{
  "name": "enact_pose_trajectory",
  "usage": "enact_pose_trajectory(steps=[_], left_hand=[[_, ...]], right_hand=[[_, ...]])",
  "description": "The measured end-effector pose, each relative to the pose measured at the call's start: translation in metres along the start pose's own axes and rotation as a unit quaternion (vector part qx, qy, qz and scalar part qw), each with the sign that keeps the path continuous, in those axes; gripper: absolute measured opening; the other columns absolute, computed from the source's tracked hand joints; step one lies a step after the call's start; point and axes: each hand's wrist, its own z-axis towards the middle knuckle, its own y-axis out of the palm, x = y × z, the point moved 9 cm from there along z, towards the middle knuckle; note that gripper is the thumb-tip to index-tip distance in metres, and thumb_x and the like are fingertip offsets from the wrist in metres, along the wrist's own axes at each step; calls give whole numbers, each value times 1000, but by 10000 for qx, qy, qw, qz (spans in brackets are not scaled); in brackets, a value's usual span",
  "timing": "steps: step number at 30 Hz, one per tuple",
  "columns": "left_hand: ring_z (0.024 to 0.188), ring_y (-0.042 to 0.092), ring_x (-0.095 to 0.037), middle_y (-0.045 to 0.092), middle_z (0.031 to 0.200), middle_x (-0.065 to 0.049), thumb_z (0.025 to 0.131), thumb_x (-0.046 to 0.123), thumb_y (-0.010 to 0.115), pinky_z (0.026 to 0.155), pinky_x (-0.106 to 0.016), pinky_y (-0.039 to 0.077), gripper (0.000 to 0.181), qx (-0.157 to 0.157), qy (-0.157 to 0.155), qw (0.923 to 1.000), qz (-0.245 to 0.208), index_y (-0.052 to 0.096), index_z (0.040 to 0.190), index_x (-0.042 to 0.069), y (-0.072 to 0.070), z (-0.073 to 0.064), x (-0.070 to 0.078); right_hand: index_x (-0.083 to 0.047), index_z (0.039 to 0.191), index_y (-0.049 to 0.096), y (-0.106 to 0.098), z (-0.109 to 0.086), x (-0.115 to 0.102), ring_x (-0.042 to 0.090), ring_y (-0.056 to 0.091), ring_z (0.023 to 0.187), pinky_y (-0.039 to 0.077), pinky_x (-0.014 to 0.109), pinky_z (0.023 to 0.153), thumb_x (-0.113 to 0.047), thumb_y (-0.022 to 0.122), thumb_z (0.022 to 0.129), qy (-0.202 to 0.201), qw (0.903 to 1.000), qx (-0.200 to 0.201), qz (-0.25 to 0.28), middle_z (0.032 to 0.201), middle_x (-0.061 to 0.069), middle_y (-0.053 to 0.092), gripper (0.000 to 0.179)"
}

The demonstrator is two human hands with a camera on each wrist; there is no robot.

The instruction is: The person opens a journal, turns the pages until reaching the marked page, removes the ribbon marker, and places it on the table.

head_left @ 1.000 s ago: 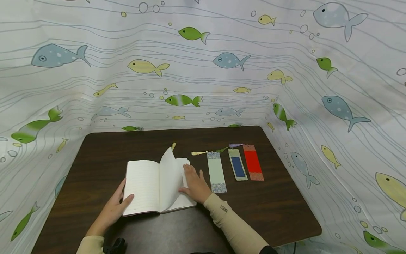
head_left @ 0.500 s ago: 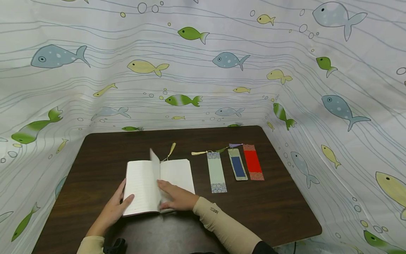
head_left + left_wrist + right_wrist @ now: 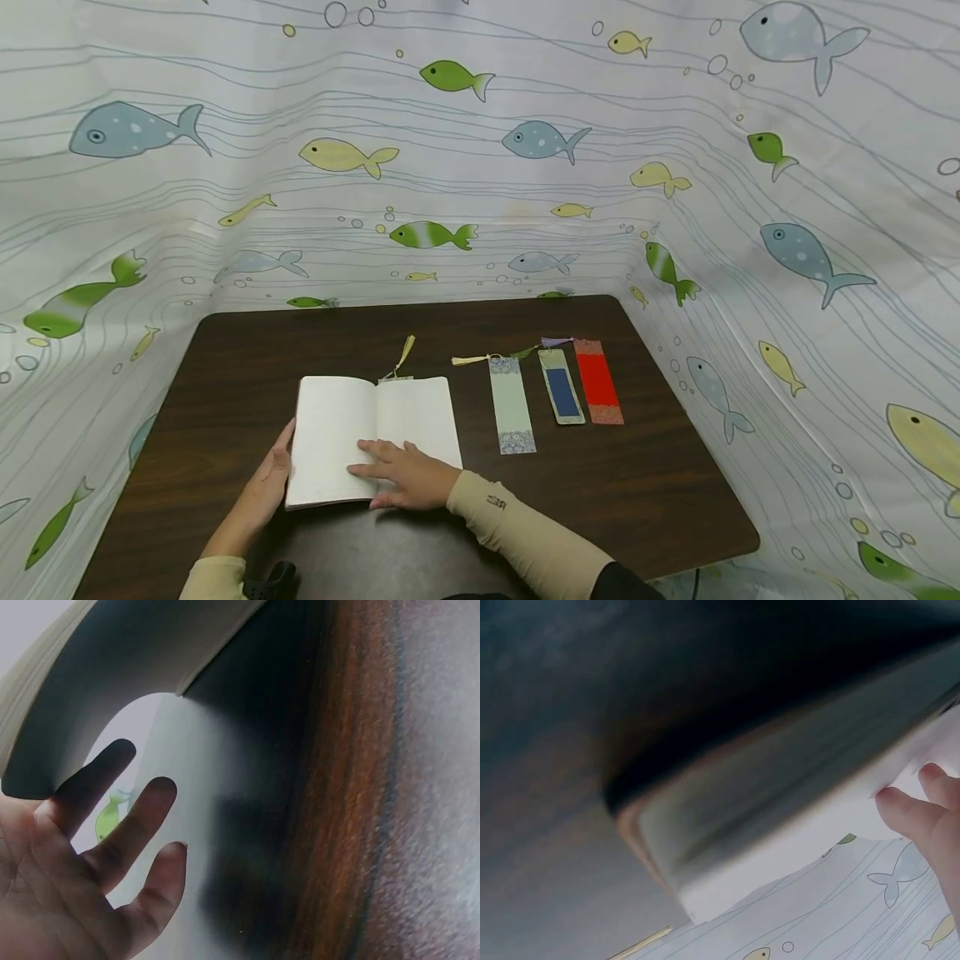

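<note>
An open notebook [image 3: 333,417] with pale pages lies on the table in the head view. My left hand [image 3: 262,487] is at its left edge; in the left wrist view the fingers [image 3: 146,814] are spread beside and under the raised cover [image 3: 120,660]. My right hand [image 3: 412,475] lies across the lower middle of the notebook, fingers straight, fingertips on the left page near the fold. From the notebook's top edge a bookmark's yellow tassel [image 3: 406,350] sticks out, with a sliver of patterned strip below it; the rest is hidden by the pages.
Right of the notebook lie three tasselled bookmarks: a pale green one [image 3: 513,408], a blue-centred one [image 3: 562,392] and a red one [image 3: 598,383]. The dark wooden table [image 3: 637,500] is backed by a fish-print curtain [image 3: 480,192].
My right hand has swept left from the right page to the fold, turning a page over to the left. My left thumb has slid off the left page to its edge.
</note>
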Motion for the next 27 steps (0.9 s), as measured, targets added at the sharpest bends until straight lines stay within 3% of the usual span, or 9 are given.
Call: enact_pose_trajectory(steps=[3,5,11,19,27], left_hand=[[130,46,-52,30,152,-43,110,38,40,98,-61,40,77,24,-51,9991,432,-6,162,5,-1,1,0],[122,53,-49,38,145,-45,107,38,51,90,-56,45,85,32,-65,9974,717,-5,162,4,-1,2,0],[140,27,-60,23,153,-45,105,40,56,100,-72,32,92,-36,-69,9973,731,-6,162,4,0,3,-1],[141,26,-59,26,151,-46,105,38,56,101,-72,29,91,-27,-58,9978,660,-5,162,4,-1,2,-4],[137,36,-52,27,152,-44,105,39,56,98,-64,37,91,-82,-194,9981,580,-7,162,6,-1,2,-6]], right_hand=[[-28,159,37,1,0,1,13,21,153,34,50,114,-45,59,102,25,10000,-20,-77,169,3,21,63],[-28,159,35,2,0,3,13,22,152,34,49,114,-44,58,102,87,9999,-36,-89,169,1,21,64],[-26,160,33,4,-4,17,18,25,152,34,46,115,-42,61,101,702,9971,-148,-239,167,1,27,67],[-20,156,43,1,-20,49,24,29,151,36,50,114,-47,67,96,1452,9844,-341,-931,165,5,31,71],[-18,159,36,-9,-43,80,28,25,153,38,58,110,-53,80,79,2164,9715,-552,-795,167,7,25,97]])
